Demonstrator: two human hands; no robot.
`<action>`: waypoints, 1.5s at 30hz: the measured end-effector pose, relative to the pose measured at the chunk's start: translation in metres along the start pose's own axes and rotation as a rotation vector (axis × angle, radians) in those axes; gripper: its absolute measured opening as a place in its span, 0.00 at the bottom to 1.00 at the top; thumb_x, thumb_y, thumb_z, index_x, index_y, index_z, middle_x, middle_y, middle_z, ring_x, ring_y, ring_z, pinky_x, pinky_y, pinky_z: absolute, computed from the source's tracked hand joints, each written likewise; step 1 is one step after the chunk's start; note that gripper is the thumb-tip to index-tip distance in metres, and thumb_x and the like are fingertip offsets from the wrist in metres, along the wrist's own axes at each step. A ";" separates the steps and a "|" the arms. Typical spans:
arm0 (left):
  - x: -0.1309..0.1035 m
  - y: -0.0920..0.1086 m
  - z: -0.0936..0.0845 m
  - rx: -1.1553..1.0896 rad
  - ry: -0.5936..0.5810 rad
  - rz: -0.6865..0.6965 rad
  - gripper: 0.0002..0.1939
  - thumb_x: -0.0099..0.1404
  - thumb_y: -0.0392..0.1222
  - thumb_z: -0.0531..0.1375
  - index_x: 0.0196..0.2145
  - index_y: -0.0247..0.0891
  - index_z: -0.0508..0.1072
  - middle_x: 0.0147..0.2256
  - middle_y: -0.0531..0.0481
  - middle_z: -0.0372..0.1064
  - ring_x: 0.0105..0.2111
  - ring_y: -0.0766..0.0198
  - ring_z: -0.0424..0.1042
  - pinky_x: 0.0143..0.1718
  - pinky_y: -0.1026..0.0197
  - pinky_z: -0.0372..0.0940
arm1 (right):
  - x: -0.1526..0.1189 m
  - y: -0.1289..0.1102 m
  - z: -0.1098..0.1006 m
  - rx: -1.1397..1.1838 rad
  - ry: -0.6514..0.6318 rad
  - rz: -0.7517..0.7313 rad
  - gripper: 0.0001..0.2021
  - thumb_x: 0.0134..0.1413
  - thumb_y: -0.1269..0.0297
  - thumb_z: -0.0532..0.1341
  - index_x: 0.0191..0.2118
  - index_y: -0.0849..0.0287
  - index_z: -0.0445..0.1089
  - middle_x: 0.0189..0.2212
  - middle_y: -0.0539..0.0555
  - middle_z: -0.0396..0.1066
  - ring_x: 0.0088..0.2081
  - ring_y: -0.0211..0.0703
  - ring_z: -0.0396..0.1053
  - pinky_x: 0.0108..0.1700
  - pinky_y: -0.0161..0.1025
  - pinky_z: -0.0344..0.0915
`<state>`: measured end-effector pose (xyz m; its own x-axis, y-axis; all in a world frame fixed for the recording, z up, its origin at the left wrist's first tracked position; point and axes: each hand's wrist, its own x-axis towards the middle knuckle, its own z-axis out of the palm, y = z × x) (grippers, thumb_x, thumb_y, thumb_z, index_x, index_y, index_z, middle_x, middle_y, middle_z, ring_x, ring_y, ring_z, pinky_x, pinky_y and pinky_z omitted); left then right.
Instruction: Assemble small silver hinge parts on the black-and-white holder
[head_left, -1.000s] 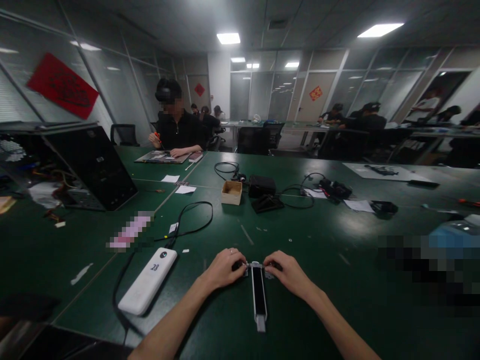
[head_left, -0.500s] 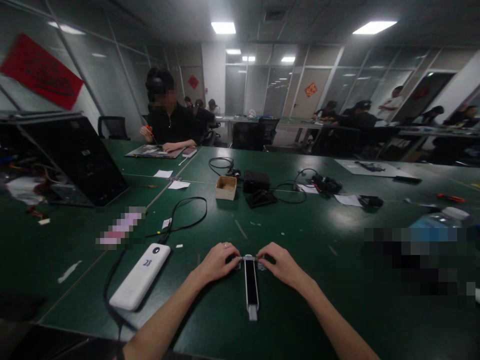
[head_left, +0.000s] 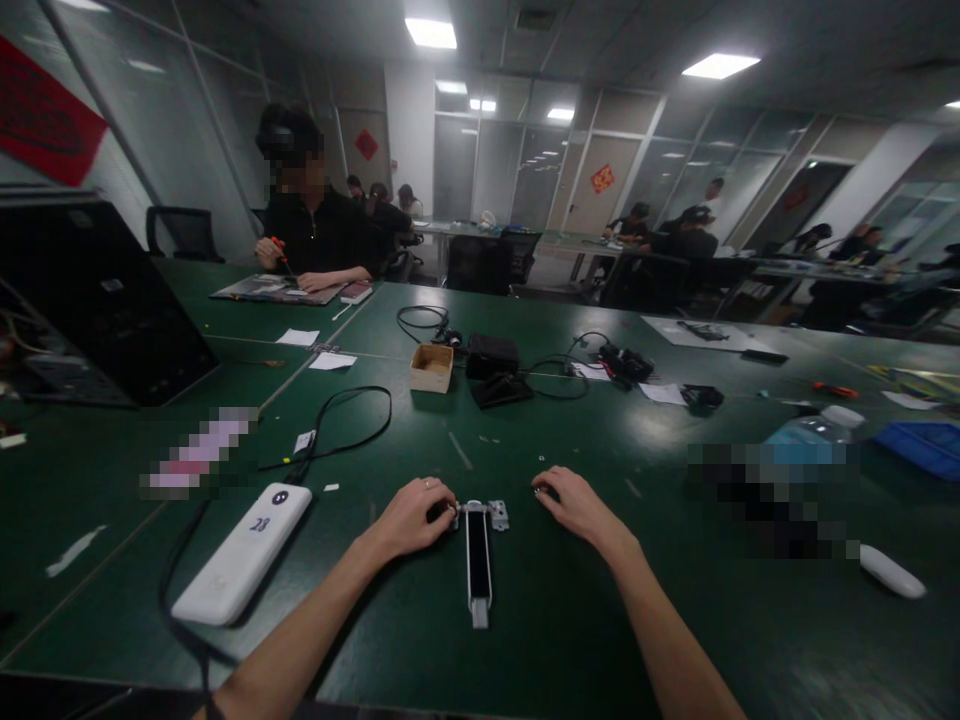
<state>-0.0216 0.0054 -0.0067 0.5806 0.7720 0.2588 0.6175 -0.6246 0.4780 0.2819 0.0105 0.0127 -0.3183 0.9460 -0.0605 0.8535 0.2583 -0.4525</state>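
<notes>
Left fingers [head_left: 441, 494] and right fingers [head_left: 551, 477] curled, forearms [head_left: 311, 615] angled inward

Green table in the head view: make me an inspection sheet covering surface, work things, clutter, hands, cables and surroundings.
Surface: green table, with a torn white strip at left.
Work things: slim device with a dark face; metal bracket right of its far end.
Clutter: white power bank marked 28; open cardboard box.
Hands: left hand at the device's far left corner, grip unclear; right hand apart from it, too small to tell whether it pinches anything.
Cables: black cable looped beyond the power bank.
Surroundings: person opposite, holding an orange-handled tool; others farther back.
</notes>
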 end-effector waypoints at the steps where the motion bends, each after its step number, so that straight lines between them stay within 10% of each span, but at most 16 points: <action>1: 0.000 0.000 0.000 0.002 -0.002 0.000 0.05 0.63 0.37 0.56 0.36 0.39 0.71 0.34 0.50 0.69 0.34 0.62 0.67 0.38 0.60 0.59 | 0.001 0.000 0.001 0.000 0.005 0.003 0.11 0.58 0.64 0.54 0.42 0.59 0.71 0.40 0.57 0.69 0.43 0.46 0.66 0.46 0.43 0.61; 16: 0.001 0.002 0.000 0.016 0.004 0.017 0.05 0.62 0.36 0.56 0.36 0.38 0.71 0.33 0.50 0.69 0.33 0.63 0.67 0.36 0.61 0.60 | -0.002 -0.055 0.018 0.142 -0.014 -0.229 0.09 0.58 0.67 0.56 0.41 0.58 0.71 0.38 0.54 0.69 0.39 0.40 0.66 0.40 0.36 0.64; 45: -0.001 0.006 -0.002 0.018 -0.010 0.003 0.05 0.62 0.36 0.56 0.36 0.38 0.72 0.34 0.50 0.70 0.35 0.63 0.68 0.39 0.62 0.60 | -0.001 -0.053 0.023 0.141 -0.043 -0.235 0.12 0.62 0.63 0.52 0.43 0.58 0.72 0.39 0.55 0.69 0.41 0.42 0.67 0.44 0.39 0.64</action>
<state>-0.0188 0.0012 -0.0023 0.5880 0.7686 0.2519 0.6250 -0.6294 0.4617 0.2273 -0.0084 0.0168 -0.5209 0.8532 0.0245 0.6892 0.4373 -0.5777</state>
